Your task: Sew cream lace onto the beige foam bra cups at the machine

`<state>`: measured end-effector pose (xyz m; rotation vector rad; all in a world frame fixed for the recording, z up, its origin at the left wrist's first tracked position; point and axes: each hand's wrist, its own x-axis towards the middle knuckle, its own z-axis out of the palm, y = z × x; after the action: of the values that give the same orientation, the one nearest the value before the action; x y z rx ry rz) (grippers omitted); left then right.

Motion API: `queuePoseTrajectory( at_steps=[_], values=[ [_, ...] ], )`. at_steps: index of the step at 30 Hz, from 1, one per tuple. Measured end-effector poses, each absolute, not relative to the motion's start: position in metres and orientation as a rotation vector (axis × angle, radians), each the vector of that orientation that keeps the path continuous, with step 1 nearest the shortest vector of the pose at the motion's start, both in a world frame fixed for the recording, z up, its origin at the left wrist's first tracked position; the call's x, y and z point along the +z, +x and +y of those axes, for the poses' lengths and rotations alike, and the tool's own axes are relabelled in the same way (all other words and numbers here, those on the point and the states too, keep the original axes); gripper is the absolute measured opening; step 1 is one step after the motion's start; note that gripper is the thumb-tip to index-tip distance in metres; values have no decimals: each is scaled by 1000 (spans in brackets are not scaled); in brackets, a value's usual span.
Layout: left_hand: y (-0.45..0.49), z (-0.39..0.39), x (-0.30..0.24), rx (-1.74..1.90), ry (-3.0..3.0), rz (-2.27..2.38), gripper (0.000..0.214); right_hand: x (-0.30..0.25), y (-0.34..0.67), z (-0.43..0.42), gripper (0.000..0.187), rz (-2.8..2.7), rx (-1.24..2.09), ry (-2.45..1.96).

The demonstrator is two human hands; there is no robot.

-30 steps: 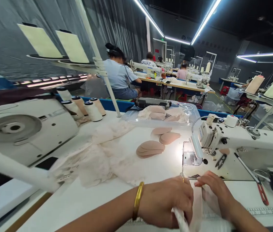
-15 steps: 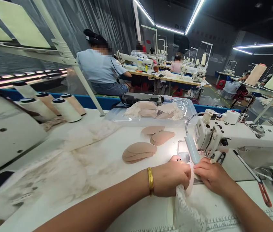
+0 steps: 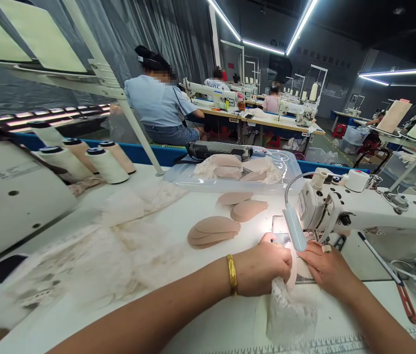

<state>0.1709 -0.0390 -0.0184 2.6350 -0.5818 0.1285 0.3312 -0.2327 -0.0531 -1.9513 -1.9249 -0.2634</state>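
Observation:
My left hand point(image 3: 265, 268), with a gold bangle on the wrist, is closed on white lace fabric point(image 3: 289, 312) that hangs from under its fingers toward the table's front. A pale pink piece point(image 3: 292, 270) shows between my two hands. Lying flat by the needle area, my right hand point(image 3: 326, 268) has its fingers stretched out over the fabric. The sewing machine point(image 3: 373, 206) stands just beyond that hand, its lamp point(image 3: 294, 228) shining on the work. Fingers and lamp hide the exact stitching spot. Left of my hands lie stacked beige teardrop-shaped pads point(image 3: 213, 232).
Sheer lace cloth point(image 3: 115, 250) spreads over the left side. Thread cones point(image 3: 106, 164) stand behind it. A clear plastic tray point(image 3: 178, 177) holds beige lace pieces. Red-handled tweezers point(image 3: 407, 302) and a ruler strip point(image 3: 341, 344) lie at right. A person point(image 3: 160, 105) sits at another machine ahead.
The view has shifted slightly. The lace below my left hand hangs differently, bunched closer under the fingers. More of the beige fabric shows beside my right hand's fingers.

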Motion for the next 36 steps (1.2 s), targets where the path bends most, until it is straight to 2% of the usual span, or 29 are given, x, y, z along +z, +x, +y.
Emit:
queuePoseTrajectory(
  at_steps=[9, 18, 25, 30, 36],
  values=[
    [170, -39, -22, 153, 2658, -571, 15, -57, 334, -235, 45, -1954, -252, -1977],
    [174, -36, -22, 153, 2666, -562, 17, -58, 330, -234, 34, -1875, -369, -1989],
    [181, -28, -22, 253, 2704, -546, 15, -58, 333, -236, 40, -1910, -286, -1970],
    [184, -24, -20, 297, 2730, -548, 28, -52, 330, -238, 35, -1963, -266, -1893],
    [184, -26, -21, 375, 2848, -700, 19, -31, 320, -241, 33, -2173, -35, -1775]
  ],
)
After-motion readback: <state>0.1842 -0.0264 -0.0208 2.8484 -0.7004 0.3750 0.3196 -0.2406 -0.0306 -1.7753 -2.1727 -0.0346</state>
